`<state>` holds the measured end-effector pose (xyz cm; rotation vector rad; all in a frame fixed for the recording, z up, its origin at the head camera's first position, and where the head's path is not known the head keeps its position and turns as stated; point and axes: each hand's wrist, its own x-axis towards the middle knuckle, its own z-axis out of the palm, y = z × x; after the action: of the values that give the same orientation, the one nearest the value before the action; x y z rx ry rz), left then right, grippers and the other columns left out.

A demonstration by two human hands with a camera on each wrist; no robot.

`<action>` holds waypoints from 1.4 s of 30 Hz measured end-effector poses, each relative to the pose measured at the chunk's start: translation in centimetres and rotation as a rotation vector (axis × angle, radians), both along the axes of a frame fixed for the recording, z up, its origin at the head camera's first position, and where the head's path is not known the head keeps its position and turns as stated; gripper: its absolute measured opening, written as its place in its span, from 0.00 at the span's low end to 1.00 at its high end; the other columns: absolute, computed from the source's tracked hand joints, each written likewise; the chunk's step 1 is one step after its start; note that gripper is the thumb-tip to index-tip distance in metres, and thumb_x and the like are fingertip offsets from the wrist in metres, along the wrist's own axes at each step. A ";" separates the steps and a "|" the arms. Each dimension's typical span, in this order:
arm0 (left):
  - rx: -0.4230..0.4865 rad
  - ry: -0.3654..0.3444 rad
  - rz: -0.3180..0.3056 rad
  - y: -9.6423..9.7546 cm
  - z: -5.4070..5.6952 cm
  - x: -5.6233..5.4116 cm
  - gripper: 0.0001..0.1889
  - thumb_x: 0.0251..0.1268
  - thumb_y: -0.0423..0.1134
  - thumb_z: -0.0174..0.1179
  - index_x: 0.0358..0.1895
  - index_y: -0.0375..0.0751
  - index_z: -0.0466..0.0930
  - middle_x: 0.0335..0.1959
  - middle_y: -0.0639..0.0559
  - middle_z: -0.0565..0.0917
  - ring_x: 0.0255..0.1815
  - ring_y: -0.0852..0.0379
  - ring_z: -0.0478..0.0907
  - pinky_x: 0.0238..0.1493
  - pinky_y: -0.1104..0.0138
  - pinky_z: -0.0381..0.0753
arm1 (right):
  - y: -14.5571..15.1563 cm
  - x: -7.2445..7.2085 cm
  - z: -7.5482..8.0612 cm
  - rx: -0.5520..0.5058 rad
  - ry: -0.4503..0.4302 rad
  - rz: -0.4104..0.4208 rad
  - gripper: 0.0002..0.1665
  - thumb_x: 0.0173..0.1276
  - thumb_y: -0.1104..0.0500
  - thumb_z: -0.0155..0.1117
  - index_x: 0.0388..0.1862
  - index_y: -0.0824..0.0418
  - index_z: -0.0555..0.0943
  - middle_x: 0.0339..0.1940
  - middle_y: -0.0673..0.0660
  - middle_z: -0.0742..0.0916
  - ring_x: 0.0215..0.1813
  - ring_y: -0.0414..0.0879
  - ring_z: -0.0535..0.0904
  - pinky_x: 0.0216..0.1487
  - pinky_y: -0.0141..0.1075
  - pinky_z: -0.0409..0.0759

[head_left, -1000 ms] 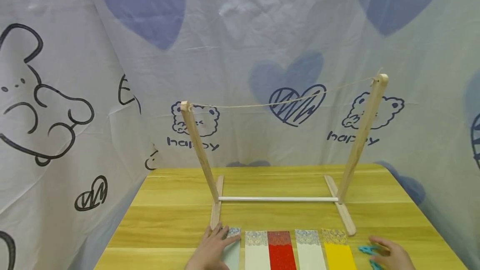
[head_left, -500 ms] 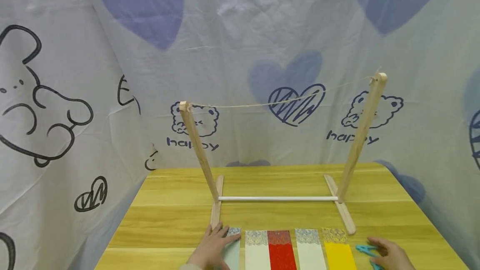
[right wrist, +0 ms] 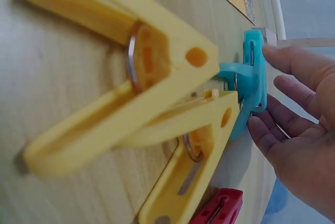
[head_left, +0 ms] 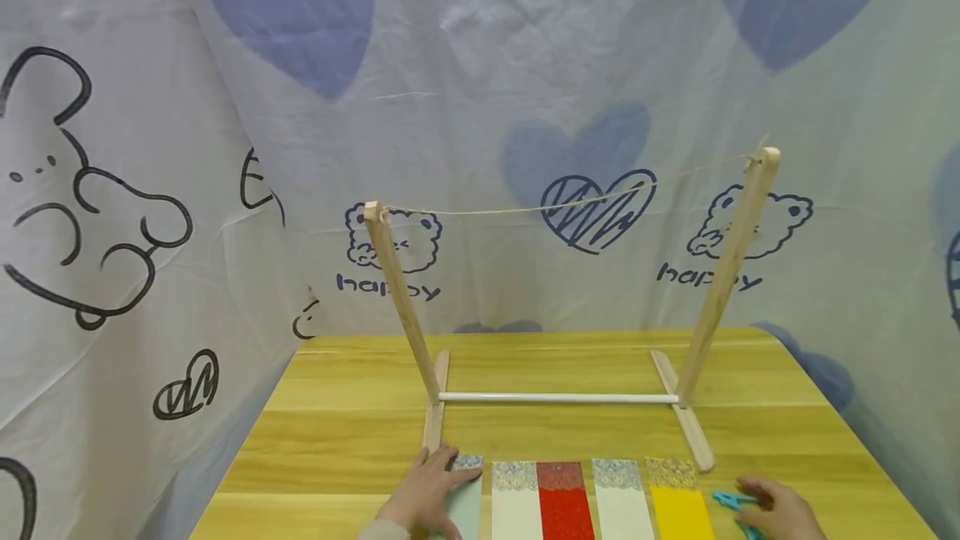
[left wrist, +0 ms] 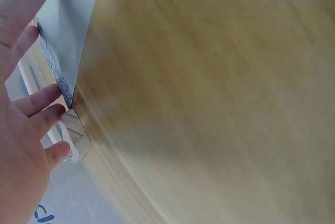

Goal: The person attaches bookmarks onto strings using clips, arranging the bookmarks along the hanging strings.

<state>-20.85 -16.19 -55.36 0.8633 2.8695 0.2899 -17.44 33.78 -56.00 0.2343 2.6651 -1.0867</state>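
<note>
My left hand (head_left: 422,497) lies at the pale blue card (head_left: 467,507), with fingers spread and the thumb across it. In the left wrist view, the fingertips (left wrist: 44,98) lie along the card's patterned end. To its right lie a white card (head_left: 514,515), a red card (head_left: 564,515), another white card (head_left: 622,515) and a yellow card (head_left: 681,515), each with a lace-patterned top. My right hand (head_left: 783,511) is beside turquoise clothespins (head_left: 733,501), its loosely bent fingers touching them. The right wrist view shows the touched turquoise clothespin (right wrist: 253,72) close up.
Nearer the right wrist camera lie yellow clothespins (right wrist: 157,51) and a red clothespin (right wrist: 222,205). Behind the cards stands a wooden frame (head_left: 726,273) with a string (head_left: 495,212) across its posts and a white rod (head_left: 558,397) low down. A printed cloth (head_left: 480,40) hangs behind the table.
The upper turquoise clothespin has shifted slightly left at my right fingertips. My left hand stays on the pale blue card. The head view has moved a little.
</note>
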 end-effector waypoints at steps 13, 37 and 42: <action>0.038 0.023 -0.031 -0.4 0.0 -0.5 0.50 0.17 0.65 0.68 0.60 0.60 0.69 0.53 0.45 0.69 0.53 0.48 0.67 0.53 0.45 0.62 | -0.3 -0.4 -0.5 0.043 0.024 0.005 0.33 0.43 0.61 0.73 0.47 0.76 0.73 0.42 0.68 0.81 0.42 0.59 0.76 0.39 0.46 0.76; 0.067 0.027 -0.073 -0.1 0.1 -1.5 0.47 0.16 0.58 0.71 0.56 0.52 0.74 0.40 0.57 0.67 0.37 0.63 0.61 0.43 0.61 0.62 | -0.4 -0.4 -0.8 0.073 0.074 -0.020 0.26 0.42 0.69 0.69 0.42 0.78 0.75 0.36 0.66 0.81 0.35 0.54 0.77 0.36 0.45 0.76; 0.072 0.051 -0.090 -0.1 -0.2 -2.1 0.49 0.13 0.59 0.71 0.56 0.49 0.73 0.35 0.60 0.64 0.34 0.63 0.58 0.39 0.64 0.60 | -0.5 -0.5 -0.8 0.080 0.101 -0.025 0.26 0.42 0.68 0.70 0.41 0.78 0.75 0.35 0.66 0.81 0.35 0.55 0.77 0.36 0.45 0.76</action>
<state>-22.92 -16.24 -55.59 1.0238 2.8719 0.3681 -17.92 33.28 -56.79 0.2347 2.8062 -1.0264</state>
